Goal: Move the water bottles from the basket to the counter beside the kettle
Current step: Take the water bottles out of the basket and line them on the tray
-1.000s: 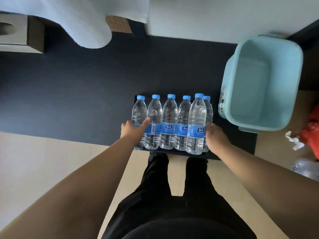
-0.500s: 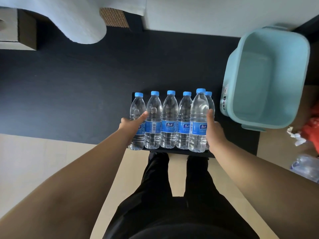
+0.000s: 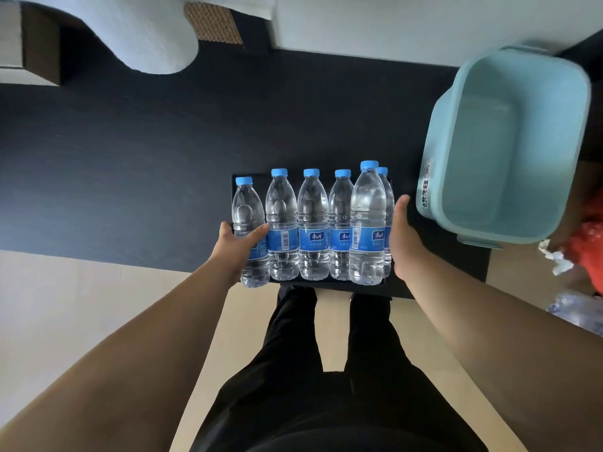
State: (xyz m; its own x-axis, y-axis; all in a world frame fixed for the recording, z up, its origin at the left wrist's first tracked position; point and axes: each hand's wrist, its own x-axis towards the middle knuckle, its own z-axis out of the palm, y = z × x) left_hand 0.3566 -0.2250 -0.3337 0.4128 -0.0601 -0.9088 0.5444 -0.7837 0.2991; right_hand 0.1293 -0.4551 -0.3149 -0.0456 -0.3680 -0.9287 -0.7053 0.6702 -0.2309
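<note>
As 2 grips (image 3: 239, 247) (image 3: 403, 239) flank, prob. 6 btls (image 3: 313, 223)

The dark counter (image 3: 130, 174) bears a black tray (image 3: 326, 284) of water bottles (image 3: 313, 223) and a teal basket (image 3: 434, 190).

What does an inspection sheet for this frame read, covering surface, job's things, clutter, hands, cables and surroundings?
Surface: dark counter, with a black tray at its near edge.
Job's things: six water bottles upright in a row on the tray; teal basket to their right, nothing visible inside.
Clutter: crumpled paper and red bag at far right.
Hands: left hand grips the leftmost bottle; right hand flat beside the row's right end.
Cables: nothing seen.
Surroundings: woven mat, beige floor.
</note>
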